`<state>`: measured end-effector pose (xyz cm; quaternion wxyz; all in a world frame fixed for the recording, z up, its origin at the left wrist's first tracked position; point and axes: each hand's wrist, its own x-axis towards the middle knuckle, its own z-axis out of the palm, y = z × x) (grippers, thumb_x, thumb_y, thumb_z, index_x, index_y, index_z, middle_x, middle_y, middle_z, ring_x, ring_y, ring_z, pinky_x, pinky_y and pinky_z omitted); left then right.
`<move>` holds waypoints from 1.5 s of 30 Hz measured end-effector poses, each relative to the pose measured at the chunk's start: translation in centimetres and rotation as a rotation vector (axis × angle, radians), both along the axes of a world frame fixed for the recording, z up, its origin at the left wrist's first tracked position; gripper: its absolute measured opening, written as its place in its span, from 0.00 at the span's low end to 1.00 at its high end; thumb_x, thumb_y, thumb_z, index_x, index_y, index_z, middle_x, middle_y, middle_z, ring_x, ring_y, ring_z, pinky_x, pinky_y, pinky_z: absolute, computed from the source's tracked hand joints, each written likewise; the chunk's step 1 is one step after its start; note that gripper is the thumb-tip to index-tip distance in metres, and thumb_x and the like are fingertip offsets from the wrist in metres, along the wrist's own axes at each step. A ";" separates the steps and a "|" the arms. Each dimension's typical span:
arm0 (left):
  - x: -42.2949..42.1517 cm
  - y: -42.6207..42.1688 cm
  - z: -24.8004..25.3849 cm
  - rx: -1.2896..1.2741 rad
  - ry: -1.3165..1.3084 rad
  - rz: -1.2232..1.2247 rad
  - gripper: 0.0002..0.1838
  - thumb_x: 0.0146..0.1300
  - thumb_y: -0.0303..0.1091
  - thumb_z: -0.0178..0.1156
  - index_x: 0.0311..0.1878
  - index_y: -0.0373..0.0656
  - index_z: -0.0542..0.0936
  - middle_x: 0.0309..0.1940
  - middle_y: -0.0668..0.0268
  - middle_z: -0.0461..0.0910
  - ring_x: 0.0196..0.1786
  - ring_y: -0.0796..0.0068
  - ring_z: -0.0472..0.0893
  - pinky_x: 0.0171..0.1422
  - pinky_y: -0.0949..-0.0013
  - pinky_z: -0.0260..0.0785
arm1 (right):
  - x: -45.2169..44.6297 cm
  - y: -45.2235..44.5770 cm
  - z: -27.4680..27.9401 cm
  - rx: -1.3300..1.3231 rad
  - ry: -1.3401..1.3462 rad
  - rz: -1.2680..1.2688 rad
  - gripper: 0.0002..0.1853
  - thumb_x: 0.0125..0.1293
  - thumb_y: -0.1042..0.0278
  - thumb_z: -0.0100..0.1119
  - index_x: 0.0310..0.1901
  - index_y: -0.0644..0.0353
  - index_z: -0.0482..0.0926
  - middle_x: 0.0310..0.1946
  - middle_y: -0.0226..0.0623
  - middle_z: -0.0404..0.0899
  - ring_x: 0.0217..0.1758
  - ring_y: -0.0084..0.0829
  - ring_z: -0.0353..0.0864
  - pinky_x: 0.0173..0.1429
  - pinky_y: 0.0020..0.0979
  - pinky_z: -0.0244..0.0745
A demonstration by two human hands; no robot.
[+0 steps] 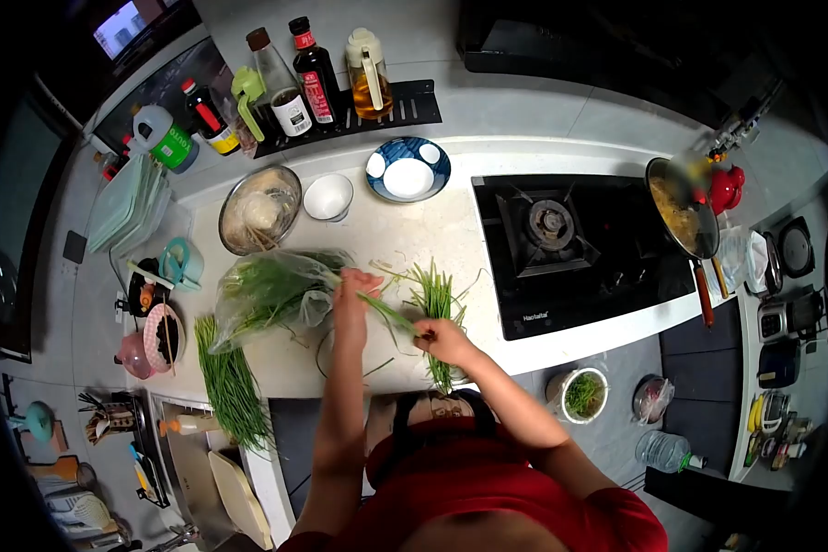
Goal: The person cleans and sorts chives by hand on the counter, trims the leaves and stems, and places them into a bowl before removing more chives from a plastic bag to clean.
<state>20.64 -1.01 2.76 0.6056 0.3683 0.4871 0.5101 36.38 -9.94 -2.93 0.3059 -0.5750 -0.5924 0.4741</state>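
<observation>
A few garlic chives point(392, 315) stretch between my hands above the counter. My left hand point(355, 283) is closed around one end, beside a clear plastic bag point(239, 281) full of more green chives. My right hand point(443, 342) pinches the other end, with its fingers together. Just behind and under it lies a loose pile of chives point(435, 294), and part of that pile is hidden by the hand. To the left of the bag, a long bunch of chives point(232, 391) hangs over the counter's front edge.
Behind the bag stand a metal bowl point(233, 237), a white bowl point(327, 197) and a blue patterned plate point(437, 166). The gas stove point(561, 299) is at the right, with a pan point(685, 230). A bin point(556, 390) with green scraps stands on the floor. The sink point(179, 442) is at lower left.
</observation>
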 end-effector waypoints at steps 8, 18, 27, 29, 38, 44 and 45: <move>-5.8 -0.1 4.2 0.270 -0.163 0.149 0.20 0.67 0.50 0.38 0.38 0.42 0.68 0.16 0.73 0.62 0.17 0.83 0.58 0.25 0.75 0.59 | 1.5 1.7 -4.6 0.196 -0.391 -0.655 0.04 0.51 0.71 0.58 0.30 0.59 0.77 0.25 0.39 0.76 0.27 0.37 0.76 0.34 0.34 0.71; -8.4 -0.8 3.0 0.284 0.219 0.206 0.13 0.66 0.39 0.46 0.33 0.41 0.73 0.13 0.77 0.59 0.16 0.88 0.54 0.20 0.77 0.47 | -1.4 7.5 -5.9 0.186 -0.907 -0.455 0.09 0.46 0.68 0.59 0.32 0.56 0.78 0.35 0.36 0.74 0.40 0.37 0.72 0.42 0.37 0.67; -8.6 -1.1 -0.2 0.258 0.113 0.109 0.08 0.64 0.34 0.50 0.36 0.39 0.75 0.17 0.77 0.63 0.21 0.90 0.58 0.23 0.82 0.50 | -4.5 5.4 -2.0 0.423 -0.595 -0.652 0.06 0.52 0.68 0.60 0.30 0.60 0.81 0.24 0.36 0.78 0.24 0.34 0.77 0.30 0.31 0.71; -8.2 -0.8 -0.4 0.199 0.249 0.048 0.09 0.62 0.34 0.53 0.36 0.38 0.76 0.18 0.76 0.66 0.21 0.88 0.61 0.25 0.81 0.54 | -5.3 4.6 -1.4 0.210 -0.243 -0.691 0.06 0.55 0.69 0.59 0.32 0.62 0.80 0.26 0.36 0.79 0.26 0.27 0.76 0.31 0.26 0.70; -5.5 -0.1 -4.1 0.174 0.591 -0.271 0.13 0.56 0.39 0.59 0.31 0.36 0.78 0.20 0.61 0.76 0.22 0.71 0.74 0.29 0.69 0.64 | -9.2 2.4 1.0 0.200 0.112 -0.443 0.07 0.58 0.71 0.57 0.36 0.66 0.79 0.26 0.37 0.77 0.26 0.23 0.74 0.30 0.23 0.68; -5.8 1.4 -2.1 0.203 1.145 -0.544 0.23 0.53 0.46 0.58 0.45 0.37 0.75 0.23 0.58 0.78 0.28 0.57 0.78 0.33 0.60 0.69 | -4.9 4.1 -4.4 0.206 -0.321 -0.701 0.07 0.56 0.68 0.56 0.34 0.59 0.78 0.28 0.41 0.77 0.28 0.38 0.78 0.33 0.33 0.72; -5.8 1.4 -1.9 0.208 1.153 -0.503 0.23 0.53 0.46 0.59 0.46 0.38 0.75 0.23 0.57 0.78 0.28 0.57 0.78 0.33 0.60 0.69 | -4.3 4.8 -4.8 0.255 -0.496 -0.685 0.07 0.55 0.67 0.56 0.35 0.57 0.79 0.28 0.38 0.77 0.27 0.37 0.77 0.33 0.33 0.72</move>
